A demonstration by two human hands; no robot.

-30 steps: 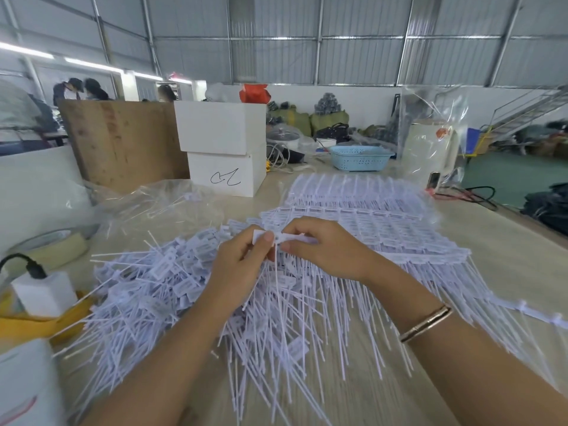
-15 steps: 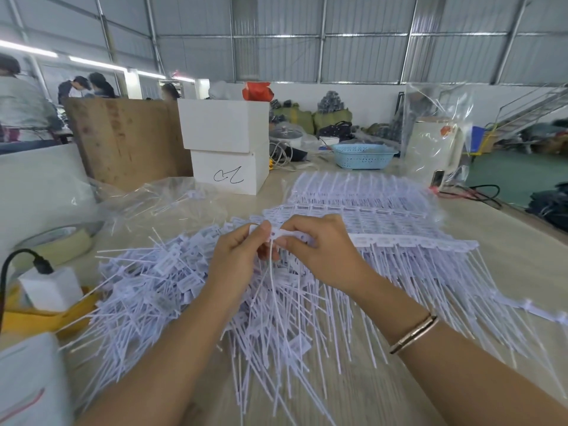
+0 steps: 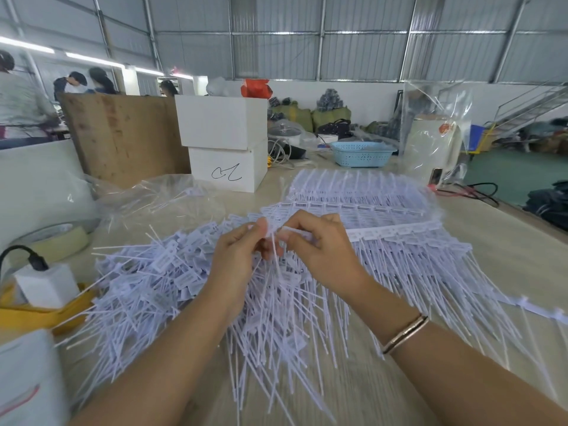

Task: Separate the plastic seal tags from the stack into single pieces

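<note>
Table (image 3: 507, 256) holds white boxes (image 3: 226, 146) behind; both hands (image 3: 276, 241) pinch one tag (image 3: 272, 253).

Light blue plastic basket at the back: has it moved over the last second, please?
No; the light blue plastic basket stays just right of the stacked white cardboard boxes.

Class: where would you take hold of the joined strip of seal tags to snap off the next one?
Likely at the flat label heads of the joined strip, from its near end where both hands already pinch: heads are broad and rigid, tails thin and springy.
</note>
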